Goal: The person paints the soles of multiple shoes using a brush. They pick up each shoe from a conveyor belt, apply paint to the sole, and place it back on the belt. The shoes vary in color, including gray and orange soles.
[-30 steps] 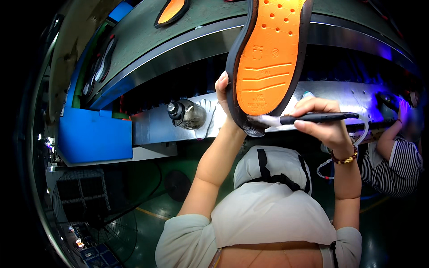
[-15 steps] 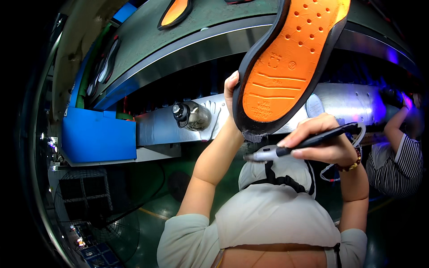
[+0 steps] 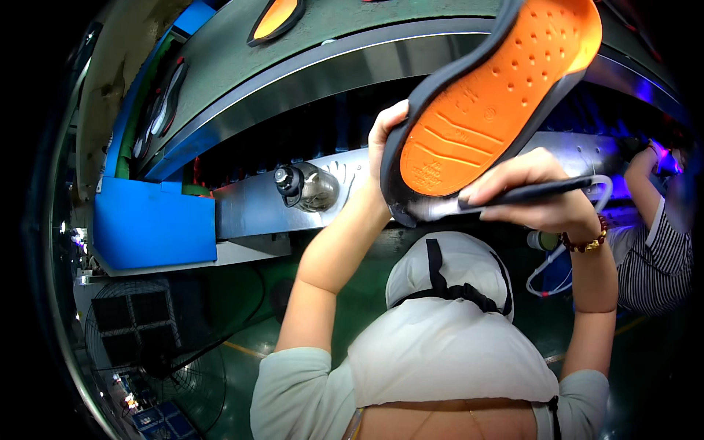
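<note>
My left hand (image 3: 383, 139) grips the edge of a large shoe sole (image 3: 458, 143), held tilted above the metal ledge. Its bed is orange, with small dimples and moulded lines, and its raised rim is black. My right hand (image 3: 539, 192) is closed around a black-handled brush (image 3: 436, 210) joined to a white tube. The pale bristles touch the black rim at the sole's lower end. The left fingers behind the sole are hidden.
Beyond lies a green conveyor belt (image 3: 396, 13) carrying another orange-and-black sole (image 3: 277, 20). A bottle (image 3: 312, 187) stands on the metal ledge (image 3: 246, 209), beside a blue box (image 3: 154, 224). At the right, a person in a striped top (image 3: 656, 271) works nearby; a fan (image 3: 143, 323) is lower left.
The brush has moved up onto the sole's lower rim, having been just below it. The sole has tilted and shifted slightly right and down in the view.
</note>
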Available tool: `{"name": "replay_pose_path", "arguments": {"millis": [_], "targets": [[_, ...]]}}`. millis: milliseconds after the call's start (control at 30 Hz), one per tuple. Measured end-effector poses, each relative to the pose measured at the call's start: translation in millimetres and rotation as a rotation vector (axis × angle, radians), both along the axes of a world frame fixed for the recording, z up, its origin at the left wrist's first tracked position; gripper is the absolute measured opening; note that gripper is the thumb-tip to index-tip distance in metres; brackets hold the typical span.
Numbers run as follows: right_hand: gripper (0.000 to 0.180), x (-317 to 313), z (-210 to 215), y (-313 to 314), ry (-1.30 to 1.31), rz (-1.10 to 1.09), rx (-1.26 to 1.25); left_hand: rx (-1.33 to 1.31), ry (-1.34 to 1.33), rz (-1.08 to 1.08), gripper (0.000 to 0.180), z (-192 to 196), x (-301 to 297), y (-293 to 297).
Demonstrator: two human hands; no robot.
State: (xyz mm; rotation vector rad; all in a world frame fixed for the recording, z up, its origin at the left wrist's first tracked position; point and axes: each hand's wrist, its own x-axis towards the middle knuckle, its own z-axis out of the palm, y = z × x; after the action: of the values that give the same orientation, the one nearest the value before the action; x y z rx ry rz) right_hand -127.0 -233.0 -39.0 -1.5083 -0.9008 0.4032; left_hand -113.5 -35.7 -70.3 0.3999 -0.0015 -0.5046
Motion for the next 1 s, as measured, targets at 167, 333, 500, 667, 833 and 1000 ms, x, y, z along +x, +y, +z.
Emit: {"name": "replay_pose_path", "arguments": {"millis": [167, 333, 500, 667, 833, 1000], "targets": [[0.017, 3.7, 16.3, -6.0, -0.116, 0.225, -0.087, 0.104, 0.180, -0.195, 0.045, 9.2, -3.3, 1.8], [0.013, -0.2, 0.3, -15.0, -0.158, 0.245, -0.223, 0.357, 0.238, -0.229, 0.039, 1.4, -9.0, 8.8], [0.015, 4.2, -9.7, -27.2, -0.109, 0.097, -0.118, 0.346, 0.287, -0.241, 0.041, 2.4, -15.1, 15.0], [0.015, 2.7, -2.0, -34.0, -0.243, 0.301, -0.309, 0.394, 0.332, -0.232, 0.040, -5.3, -24.9, 27.7], [0.018, 6.1, -17.3, -36.0, -0.107, 0.177, -0.232, 0.367, 0.367, -0.231, 0.043, -7.4, -31.0, 34.1], [0.020, 1.4, 2.2, -38.4, -0.104, 0.173, -0.247, 0.298, 0.429, -0.264, 0.046, -9.2, -28.9, 54.5]]}}
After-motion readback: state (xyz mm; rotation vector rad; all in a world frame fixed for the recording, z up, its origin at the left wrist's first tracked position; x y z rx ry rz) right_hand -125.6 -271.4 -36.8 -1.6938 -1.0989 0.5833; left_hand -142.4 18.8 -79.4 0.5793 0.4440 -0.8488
